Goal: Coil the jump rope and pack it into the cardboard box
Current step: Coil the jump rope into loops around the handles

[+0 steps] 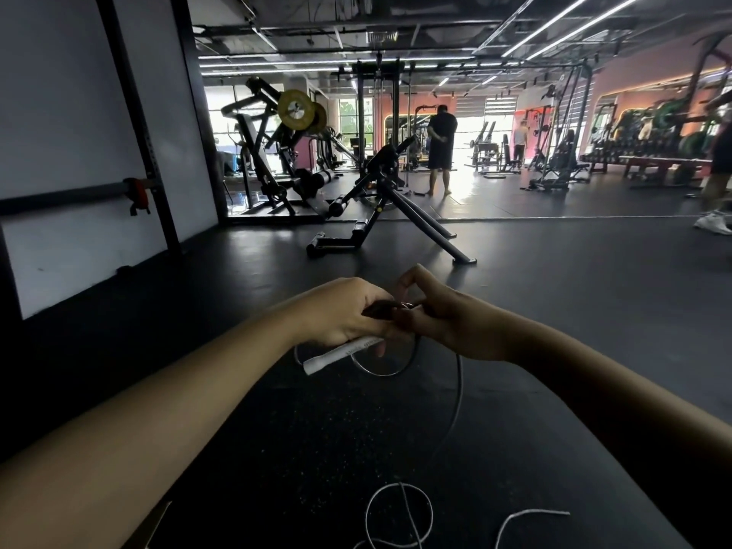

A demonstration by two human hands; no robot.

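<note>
Two hands meet at mid-frame over the jump rope (459, 384). The left hand (344, 311) is closed around a dark handle and a few gathered turns, fingers curled tight, probably to keep the finished loops from springing apart. The right hand (447, 315) pinches the cord just beside it, thumb and forefinger raised in a small arch, likely feeding the next turn into the bundle. One loop (390, 364) hangs below both hands. A white handle (340, 356) sticks out under the left hand, tilted down to the left; it carries small dark print, too blurred to read.

From the right hand the cord drops to the black rubber floor (277, 449), where loose slack (400, 513) lies in a circle and a curved tail near the bottom edge. Much of the rope looks uncoiled, so the coiling seems at an early stage.

The cardboard box is not clearly in view; a pale brownish edge (152, 525) at bottom left could be a flap, cannot tell.

Further out: an adjustable bench (380, 200), a plate-loaded machine with a yellow plate (295, 109), a person standing (441, 144) by the bright doorway. No brand or sign is legible anywhere.
</note>
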